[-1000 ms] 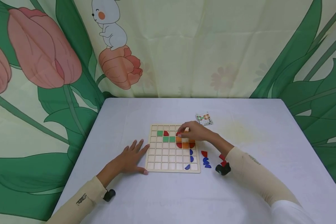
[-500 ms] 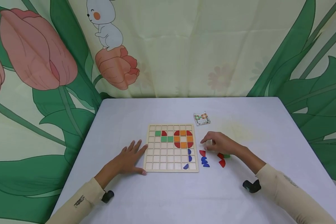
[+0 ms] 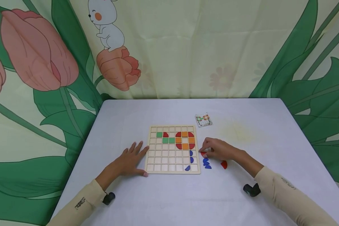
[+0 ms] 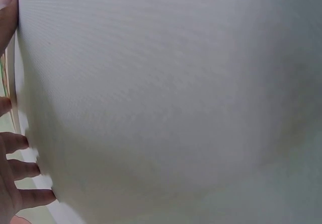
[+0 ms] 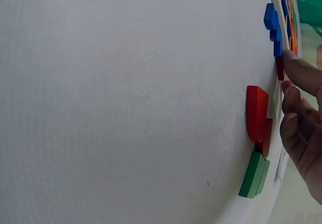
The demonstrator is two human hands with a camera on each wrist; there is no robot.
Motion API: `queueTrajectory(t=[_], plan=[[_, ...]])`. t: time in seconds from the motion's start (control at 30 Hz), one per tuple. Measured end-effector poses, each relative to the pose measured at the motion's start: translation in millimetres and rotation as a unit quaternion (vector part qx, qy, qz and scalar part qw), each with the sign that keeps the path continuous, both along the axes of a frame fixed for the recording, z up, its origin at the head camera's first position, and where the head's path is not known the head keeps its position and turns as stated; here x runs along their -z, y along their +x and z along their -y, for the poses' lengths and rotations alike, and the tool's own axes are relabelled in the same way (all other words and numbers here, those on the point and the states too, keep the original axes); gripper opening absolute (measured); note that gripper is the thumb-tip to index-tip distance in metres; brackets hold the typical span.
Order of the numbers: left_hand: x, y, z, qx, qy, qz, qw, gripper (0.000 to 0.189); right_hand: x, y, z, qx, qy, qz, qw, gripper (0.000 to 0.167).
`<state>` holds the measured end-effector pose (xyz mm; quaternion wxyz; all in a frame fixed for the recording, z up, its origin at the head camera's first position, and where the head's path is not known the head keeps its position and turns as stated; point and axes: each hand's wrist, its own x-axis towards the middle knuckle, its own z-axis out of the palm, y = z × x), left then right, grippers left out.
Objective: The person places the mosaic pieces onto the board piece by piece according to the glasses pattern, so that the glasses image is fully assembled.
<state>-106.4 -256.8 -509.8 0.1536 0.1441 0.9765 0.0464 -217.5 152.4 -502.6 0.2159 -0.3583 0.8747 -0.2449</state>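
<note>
A wooden grid board lies on the table, with green and orange squares, red quarter-circle pieces and blue pieces in some cells. My left hand rests with spread fingers at the board's left edge, thumb near its lower corner. To the right of the board, my right hand has its thumb and fingertips around a red quarter-circle piece, pinching it; the fingers partly cover it. In the right wrist view, this red piece shows between thumb and forefinger, beside several blue pieces.
Just below the right hand's fingers lie several blue pieces. Another red piece lies beneath the palm side, with green blocks near it in the right wrist view. A small pattern card lies past the board's upper right corner.
My right hand left the board's upper right, moved right, then came down to the red piece beside the board. The left hand stays at the board's edge.
</note>
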Motion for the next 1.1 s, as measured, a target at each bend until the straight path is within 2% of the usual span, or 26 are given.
queueTrajectory(t=[0.3,0.6,0.8,1.1], plan=[[1.3,1.2,1.1,-0.002,-0.001,-0.002,1.0,0.115,0.8,1.8,2.9,0.013,0.006,0.021,0.9997,0.016],[1.8,1.9,0.8,-0.004,0.003,-0.006,1.0,0.115,-4.4,3.5,7.1,0.025,0.008,0.06,0.9979,0.027],[0.5,1.4,0.9,-0.005,-0.004,0.001,1.0,0.115,-11.6,-3.4,12.8,0.036,-0.032,0.06,0.997,0.025],[-4.8,0.5,-1.4,-0.002,-0.004,0.013,0.9999,0.115,-14.4,-21.1,43.3,0.056,-0.1,0.054,0.9919,0.03]])
